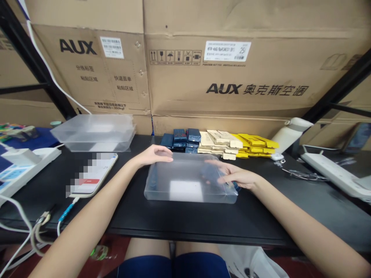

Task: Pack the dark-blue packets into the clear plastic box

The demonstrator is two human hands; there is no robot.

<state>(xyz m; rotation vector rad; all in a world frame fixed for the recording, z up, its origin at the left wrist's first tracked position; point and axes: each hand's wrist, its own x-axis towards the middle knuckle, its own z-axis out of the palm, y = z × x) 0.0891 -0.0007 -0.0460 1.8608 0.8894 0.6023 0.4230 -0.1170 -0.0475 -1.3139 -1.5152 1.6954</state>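
Observation:
A shallow, frosted clear plastic box lies on the black table in front of me. My left hand curls round its far left corner, thumb and fingers closing on the rim. At the right side, my right hand grips the edge, with part of its fingers seen blurred through the plastic. A dark blue shape shows through the box near those fingers; what it is I cannot make out. Just behind stand piles of flat packets: dark blue packets, cream packets and yellow packets.
More clear plastic boxes are stacked at the back left. A phone lies plugged in at left, near a white power strip. A white bottle leans at the back right, by another power strip. Cardboard cartons form the back wall.

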